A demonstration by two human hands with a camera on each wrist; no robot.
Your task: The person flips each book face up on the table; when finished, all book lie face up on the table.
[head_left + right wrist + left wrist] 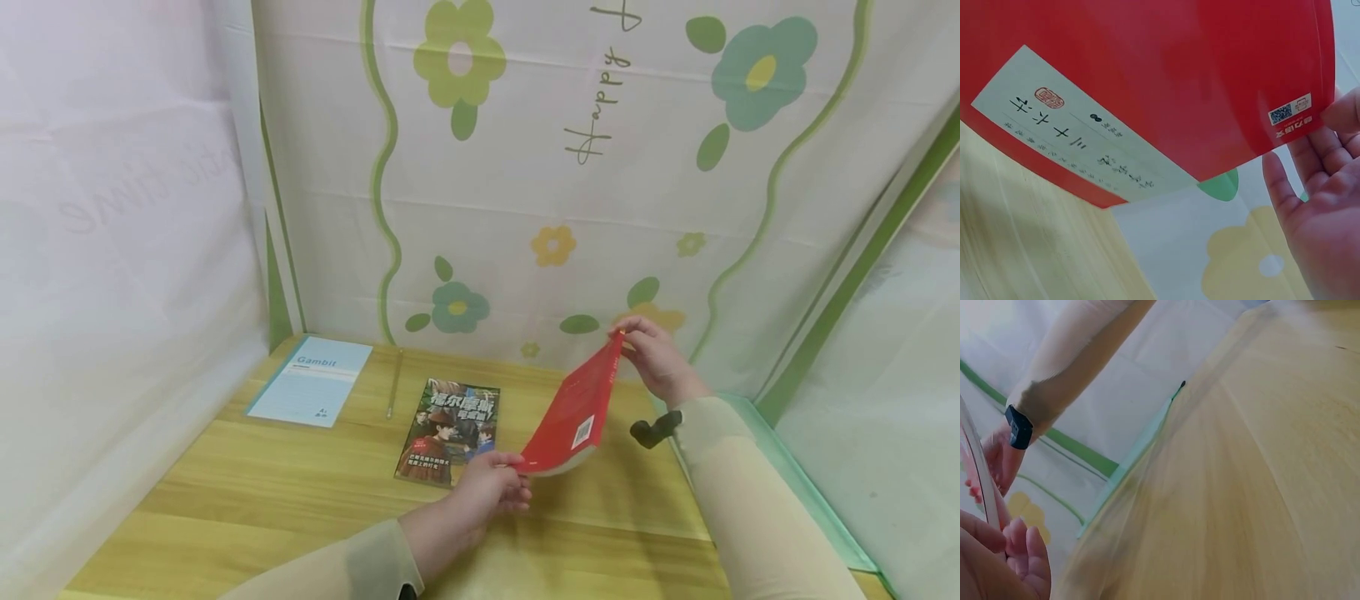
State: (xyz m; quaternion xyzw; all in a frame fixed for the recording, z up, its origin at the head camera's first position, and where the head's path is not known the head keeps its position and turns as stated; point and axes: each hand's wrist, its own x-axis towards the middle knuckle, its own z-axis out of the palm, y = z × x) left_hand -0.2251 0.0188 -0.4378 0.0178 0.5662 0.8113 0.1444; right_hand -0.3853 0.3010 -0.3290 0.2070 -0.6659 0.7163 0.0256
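Observation:
A thin red book is held tilted above the table between both hands. Its back cover with a white barcode label shows in the head view; the right wrist view shows a white title strip on the other cover. My left hand pinches the near left corner of the book. My right hand grips its far upper corner, thumb on one side and fingers on the other. Just left of the red book, a comic-style book lies flat, its lower right corner partly hidden by my left hand.
A light blue notebook lies at the table's back left. Between it and the comic-style book is a slim pencil-like stick. Printed white cloth hangs behind the wooden table. A greenish translucent strip runs along the right edge.

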